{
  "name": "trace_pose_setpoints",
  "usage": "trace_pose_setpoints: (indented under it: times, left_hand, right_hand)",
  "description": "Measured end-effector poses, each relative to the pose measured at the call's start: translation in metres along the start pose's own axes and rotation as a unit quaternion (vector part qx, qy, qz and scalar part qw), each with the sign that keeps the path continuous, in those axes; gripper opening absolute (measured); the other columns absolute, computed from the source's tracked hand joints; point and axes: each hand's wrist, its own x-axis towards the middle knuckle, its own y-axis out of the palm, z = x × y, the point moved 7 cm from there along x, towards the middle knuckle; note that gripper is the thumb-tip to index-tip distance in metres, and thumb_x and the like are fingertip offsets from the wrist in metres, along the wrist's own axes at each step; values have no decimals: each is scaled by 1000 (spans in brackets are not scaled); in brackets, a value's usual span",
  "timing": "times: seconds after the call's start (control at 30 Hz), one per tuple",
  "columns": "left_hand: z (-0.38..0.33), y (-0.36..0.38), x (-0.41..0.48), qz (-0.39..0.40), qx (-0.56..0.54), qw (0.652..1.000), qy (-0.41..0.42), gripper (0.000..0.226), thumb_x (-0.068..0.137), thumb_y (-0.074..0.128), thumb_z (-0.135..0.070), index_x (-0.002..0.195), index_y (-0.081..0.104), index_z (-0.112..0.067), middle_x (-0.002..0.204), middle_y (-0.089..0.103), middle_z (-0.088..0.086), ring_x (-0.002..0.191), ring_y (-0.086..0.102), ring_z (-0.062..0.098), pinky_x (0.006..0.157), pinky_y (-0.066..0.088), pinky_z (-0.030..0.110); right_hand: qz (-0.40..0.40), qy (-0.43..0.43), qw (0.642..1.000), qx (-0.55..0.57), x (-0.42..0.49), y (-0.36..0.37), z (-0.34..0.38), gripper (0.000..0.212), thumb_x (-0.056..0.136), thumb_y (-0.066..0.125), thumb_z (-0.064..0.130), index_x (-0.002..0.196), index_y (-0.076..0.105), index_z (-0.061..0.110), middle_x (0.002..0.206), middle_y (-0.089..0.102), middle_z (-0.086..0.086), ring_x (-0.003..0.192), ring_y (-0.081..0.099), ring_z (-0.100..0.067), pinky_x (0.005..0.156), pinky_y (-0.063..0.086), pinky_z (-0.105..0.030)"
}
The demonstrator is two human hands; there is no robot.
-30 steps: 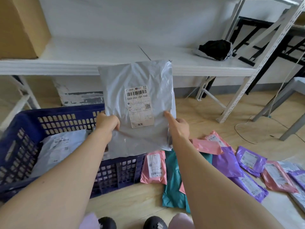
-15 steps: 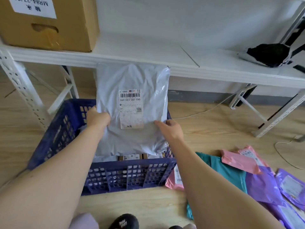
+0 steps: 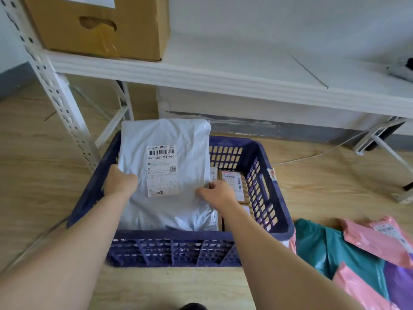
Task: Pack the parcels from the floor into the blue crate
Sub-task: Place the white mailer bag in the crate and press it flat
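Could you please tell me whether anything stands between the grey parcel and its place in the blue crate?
Nothing visible does. Both the left hand and right hand hold the grey parcel, its lower end already inside the blue crate. Brown boxes fill the crate's right side beside it; what lies beneath the parcel is hidden.

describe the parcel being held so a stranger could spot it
Look at the blue crate by the white shelf. In its left half, the left hand and right hand hold a pale grey parcel. Unlike the small brown boxes beside it, it is a large crinkled bag.
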Motion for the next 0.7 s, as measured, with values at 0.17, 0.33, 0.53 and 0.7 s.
trace_pose_setpoints:
  times: [0.17, 0.33, 0.53, 0.7]
  left_hand:
    - [15, 3, 12, 18, 50, 999, 3, 49, 90, 49, -4, 135, 30, 2, 124, 49, 23, 101, 52, 39, 71, 38, 37]
    - [22, 8, 16, 23, 121, 992, 22, 65, 89, 54, -9, 144, 20, -5, 140, 36, 23, 122, 43, 43, 91, 40, 47]
    - [20, 26, 4, 62, 262, 959, 87, 81, 92, 51, -14, 151, -3, -24, 154, 7, 16, 136, 24, 39, 105, 33, 47]
    - [41, 45, -6, 139, 404, 900, 88, 69, 92, 46, -14, 149, 10, -28, 156, -4, 9, 140, 16, 36, 110, 27, 47]
  right_hand:
    - [30, 7, 998, -48, 14, 27, 3, 20, 83, 61, 25, 69, 50, 17, 66, 52, 3, 65, 54, -17, 55, 43, -22]
    - [54, 17, 994, -90, 20, 48, 1, 17, 86, 55, 20, 72, 48, 12, 63, 47, 1, 54, 45, -12, 45, 35, -21]
    - [108, 49, 975, -186, 22, 64, -12, 33, 93, 45, 23, 113, 57, 0, 85, 57, -8, 68, 53, -20, 49, 38, -24]
    - [120, -11, 966, -229, 22, 64, -12, 33, 95, 45, 27, 110, 60, 2, 104, 61, -13, 92, 56, -27, 66, 45, -30]
